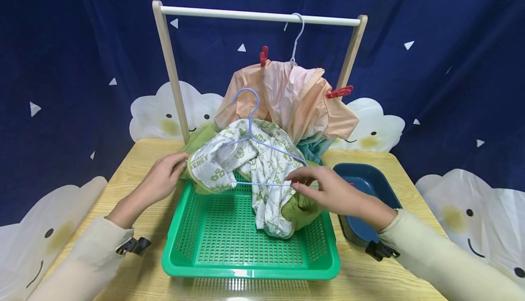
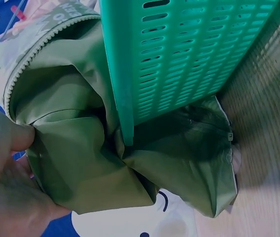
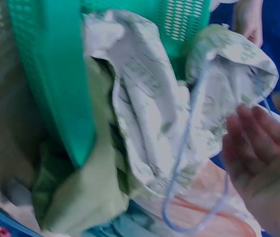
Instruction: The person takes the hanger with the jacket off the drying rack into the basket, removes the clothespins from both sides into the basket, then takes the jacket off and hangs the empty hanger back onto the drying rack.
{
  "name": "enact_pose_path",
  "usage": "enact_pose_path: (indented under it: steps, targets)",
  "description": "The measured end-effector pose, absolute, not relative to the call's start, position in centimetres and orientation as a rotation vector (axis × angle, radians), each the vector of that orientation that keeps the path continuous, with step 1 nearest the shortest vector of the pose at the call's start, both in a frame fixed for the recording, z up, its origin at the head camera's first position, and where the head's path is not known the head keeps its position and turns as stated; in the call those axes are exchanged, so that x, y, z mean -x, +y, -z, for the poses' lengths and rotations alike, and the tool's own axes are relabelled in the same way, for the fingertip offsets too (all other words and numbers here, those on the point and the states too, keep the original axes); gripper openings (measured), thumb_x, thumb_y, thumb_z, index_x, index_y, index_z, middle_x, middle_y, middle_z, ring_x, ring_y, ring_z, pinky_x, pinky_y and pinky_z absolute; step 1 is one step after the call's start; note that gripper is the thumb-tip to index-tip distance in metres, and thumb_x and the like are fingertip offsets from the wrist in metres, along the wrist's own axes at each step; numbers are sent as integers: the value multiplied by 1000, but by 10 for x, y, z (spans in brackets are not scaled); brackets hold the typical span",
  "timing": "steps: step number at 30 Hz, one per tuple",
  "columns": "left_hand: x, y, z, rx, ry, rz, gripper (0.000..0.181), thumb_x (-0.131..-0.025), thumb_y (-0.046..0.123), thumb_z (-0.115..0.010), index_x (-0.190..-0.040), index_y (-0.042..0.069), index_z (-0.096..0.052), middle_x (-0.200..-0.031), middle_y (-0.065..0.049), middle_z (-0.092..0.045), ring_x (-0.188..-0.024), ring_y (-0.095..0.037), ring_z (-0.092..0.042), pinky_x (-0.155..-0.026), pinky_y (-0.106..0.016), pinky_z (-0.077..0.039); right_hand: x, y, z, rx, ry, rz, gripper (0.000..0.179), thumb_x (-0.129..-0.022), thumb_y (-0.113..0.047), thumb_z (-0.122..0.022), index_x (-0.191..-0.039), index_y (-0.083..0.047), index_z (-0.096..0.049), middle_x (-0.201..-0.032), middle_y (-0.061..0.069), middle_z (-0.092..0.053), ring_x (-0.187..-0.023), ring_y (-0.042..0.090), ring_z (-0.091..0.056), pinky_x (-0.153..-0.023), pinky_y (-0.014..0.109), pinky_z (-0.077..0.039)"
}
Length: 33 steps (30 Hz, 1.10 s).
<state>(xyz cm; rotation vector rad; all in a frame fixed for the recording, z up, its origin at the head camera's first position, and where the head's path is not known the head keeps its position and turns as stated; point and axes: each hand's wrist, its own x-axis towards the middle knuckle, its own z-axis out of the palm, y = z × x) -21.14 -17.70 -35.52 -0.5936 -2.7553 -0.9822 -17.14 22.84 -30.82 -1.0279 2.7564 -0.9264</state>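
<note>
Over the green basket's (image 1: 251, 273) rear right side, the right hand (image 1: 334, 191) is at the lower bar of the blue hanger (image 1: 250, 125); the right wrist view is blurred, so I cannot tell whether the fingers grip bar, cloth or neither. At the basket's rear left corner, the left hand (image 1: 161, 178) pinches the jacket's edge between thumb and fingers. The jacket (image 1: 270, 169) drapes over the basket's rear, printed lining showing. To fit the hanger well, the bar should probably be steadied while the cloth is eased over each end; green folds outside the basket could snag on its rim.

Right of the basket, the arm partly covers the blue tray (image 1: 365, 178). Above the basket, the hanger's left end vanishes inside a fold, its right end behind the right hand. Beyond the basket, the jacket hides the lower part of the peach garment (image 1: 309, 100) on the rack (image 1: 246, 14).
</note>
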Motion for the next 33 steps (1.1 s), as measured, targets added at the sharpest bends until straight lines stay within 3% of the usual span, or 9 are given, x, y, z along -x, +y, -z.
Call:
enact_pose_path:
  steps: [6, 14, 18, 20, 22, 25, 27, 28, 33]
  targets:
    - [210, -178, 356, 597, -2753, 985, 21, -104, 1, -47, -114, 3, -66, -87, -10, -61, -74, -19, -48, -71, -38, -41, 182, 246, 299, 882, 2970, 1086, 23, -103, -16, -58, -121, -7, -70, -112, 8, -72, -95, 18, -65, -83, 39, -53]
    - [208, -178, 354, 609, -2721, 989, 20, -104, -1, -48, -111, 3, -66, -97, -13, -66, -82, -23, -54, -76, -41, -43, 212, 260, 315, 723, 2462, 1050, 53, -113, -31, -30, -128, 9, -61, -119, 29, -67, -107, 38, -67, -92, 47, -56]
    - [208, -176, 350, 617, -2706, 998, 20, -104, 1, -48, -111, 3, -66, -105, -15, -66, -85, -23, -54, -75, -40, -43, 217, 263, 314, 610, 2272, 1064, 64, -112, -40, -22, -134, 9, -57, -113, 31, -69, -84, 30, -70, -76, 37, -58]
    - [208, -176, 349, 615, -2711, 1024, 19, -104, 1, -48, -114, 3, -65, -108, -16, -66, -81, -24, -53, -74, -40, -43, 217, 263, 313, 582, 2252, 1072, 68, -112, -43, -19, -134, 8, -58, -101, 28, -72, -66, 21, -63, -62, 31, -51]
    - [207, -174, 348, 629, -2714, 1069, 24, -101, 1, -52, -124, 3, -58, -116, -19, -65, -90, -29, -59, -81, -44, -46, 217, 264, 312, 558, 2249, 1088, 70, -111, -45, -18, -131, 8, -59, -87, 21, -70, -56, 14, -49, -54, 26, -41]
    - [204, -172, 348, 693, -2727, 1104, 56, -95, 9, -59, -147, 11, -39, -131, -23, -61, -113, -40, -60, -96, -57, -45, 216, 266, 313, 549, 2254, 1112, 70, -112, -45, -19, -125, 9, -61, -76, 12, -65, -51, 10, -37, -49, 24, -30]
    - [201, -170, 348, 745, -2757, 1058, 76, -92, 18, -63, -157, 20, -24, -146, -24, -51, -136, -45, -48, -107, -67, -36, 216, 267, 314, 555, 2249, 1125, 70, -112, -43, -19, -122, 11, -62, -73, 9, -63, -49, 8, -34, -48, 23, -27]
    - [199, -169, 349, 768, -2777, 1016, 82, -91, 22, -64, -160, 24, -19, -149, -23, -48, -138, -46, -44, -107, -70, -34, 216, 268, 315, 563, 2246, 1130, 71, -112, -42, -19, -120, 13, -63, -72, 9, -62, -48, 7, -33, -47, 22, -27]
    - [190, -165, 349, 806, -2856, 867, 76, -95, 35, -60, -161, 33, -22, -159, -17, -36, -148, -45, -30, -111, -76, -21, 214, 268, 317, 572, 2237, 1141, 74, -112, -41, -20, -116, 17, -65, -71, 7, -60, -48, 5, -33, -47, 22, -28]
